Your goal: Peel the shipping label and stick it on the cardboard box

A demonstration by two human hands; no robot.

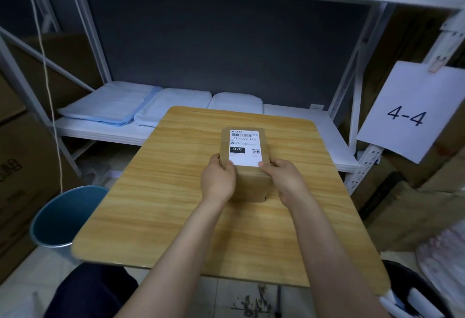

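Observation:
A small brown cardboard box (251, 184) stands on the wooden table (176, 192), a little right of its middle. A white shipping label (245, 147) with a barcode and the number 070 lies flat on the box's top face. My left hand (217, 179) grips the box's near left corner, thumb on the label's lower left edge. My right hand (283, 178) grips the near right corner, thumb on the label's lower right edge. Both hands hide the box's lower sides.
A blue bin (63, 217) stands on the floor left of the table. Behind the table a white metal shelf (105, 131) carries folded pale blue and white cloths (141, 106). A paper sign reading 4-4 (407, 113) hangs at right. Cardboard cartons stand on both sides.

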